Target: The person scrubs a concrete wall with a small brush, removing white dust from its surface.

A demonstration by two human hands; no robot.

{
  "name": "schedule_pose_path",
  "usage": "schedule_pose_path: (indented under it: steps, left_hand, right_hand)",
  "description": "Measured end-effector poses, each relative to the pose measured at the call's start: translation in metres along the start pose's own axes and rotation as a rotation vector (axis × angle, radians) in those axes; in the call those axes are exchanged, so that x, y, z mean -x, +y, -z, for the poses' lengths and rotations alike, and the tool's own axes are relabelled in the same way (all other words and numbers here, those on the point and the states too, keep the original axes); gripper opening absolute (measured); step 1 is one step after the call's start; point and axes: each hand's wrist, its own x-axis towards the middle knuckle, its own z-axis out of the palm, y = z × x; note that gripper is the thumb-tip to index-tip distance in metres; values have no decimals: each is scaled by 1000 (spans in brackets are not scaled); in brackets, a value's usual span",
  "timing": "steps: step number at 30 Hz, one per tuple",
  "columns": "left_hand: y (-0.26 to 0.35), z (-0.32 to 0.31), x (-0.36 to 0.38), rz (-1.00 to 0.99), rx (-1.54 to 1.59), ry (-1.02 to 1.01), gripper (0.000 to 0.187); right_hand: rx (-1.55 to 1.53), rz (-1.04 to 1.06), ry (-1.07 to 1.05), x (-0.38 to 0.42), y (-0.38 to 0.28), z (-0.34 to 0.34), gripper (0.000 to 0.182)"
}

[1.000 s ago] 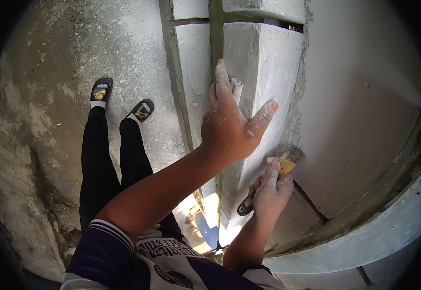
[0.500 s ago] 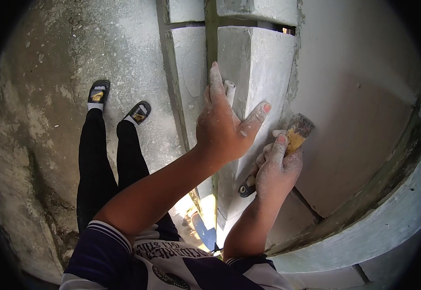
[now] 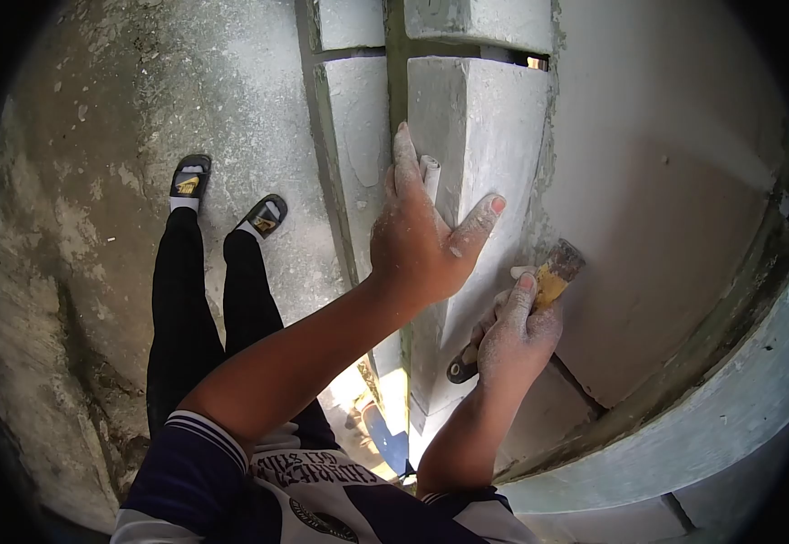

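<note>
My left hand (image 3: 412, 240), dusted white, lies along the corner of a pale plastered block (image 3: 494, 118), with its index finger and thumb stretched apart. A short white roll (image 3: 430, 177) sticks out between that finger and thumb. The hand's other fingers are mostly hidden under it. Lower and to the right, my right hand (image 3: 519, 334) is closed around a putty knife (image 3: 553, 283) with a dark, holed handle end. Its flared blade is yellowish and grey and points up to the right, near the wall. White dust coats the fingers of this hand.
A smooth grey wall (image 3: 666, 236) curves along the right, with a rough ledge (image 3: 666, 390) below it. Deep grooves separate the blocks. At left is a stained concrete floor (image 3: 104, 208), where my sandalled feet (image 3: 191, 174) stand. Bright light enters through a low gap (image 3: 394, 390).
The right hand and putty knife have shifted slightly down and left. The left hand keeps its place on the block. The whole view has shifted slightly.
</note>
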Motion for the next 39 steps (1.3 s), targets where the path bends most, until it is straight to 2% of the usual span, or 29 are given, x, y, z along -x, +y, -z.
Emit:
schedule_pose_path:
  steps: [3,5,8,13,18,21,23,29,32,35,39]
  left_hand:
    - [0,-3,-1,17,92,-12,113]
    - [1,-2,-1,12,123,-10,112]
    - [2,1,-1,8,-15,-4,113]
    - [5,-1,0,29,75,-4,113]
    - [3,3,-1,-13,-60,19,112]
    - [1,-3,2,-14,1,23,112]
    - [-7,-6,-1,-37,90,33,112]
    - [5,1,-1,2,-81,23,114]
    - [3,-1,-1,43,133,4,114]
    - [6,2,0,4,-91,24,114]
    - [4,1,1,13,-15,15,113]
  right_hand:
    - [-1,37,2,-5,-17,-7,21]
    - [1,35,35,-2,-3,-6,21]
    - [-2,33,22,3,4,-3,21]
    - [-39,87,-5,-8,-18,-11,20]
    - [-48,-36,11,5,-3,0,19]
    - [-37,6,-34,-1,-26,-9,20]
    - [-90,30,-30,-3,-12,-10,19]
    - [-58,-28,-53,5,-12,0,18]
    - [-88,44,-31,-2,-25,-13,17]
    - [-95,-29,-24,6,-7,-5,17]
    - [-66,-35,-43,3,-19,-3,17]
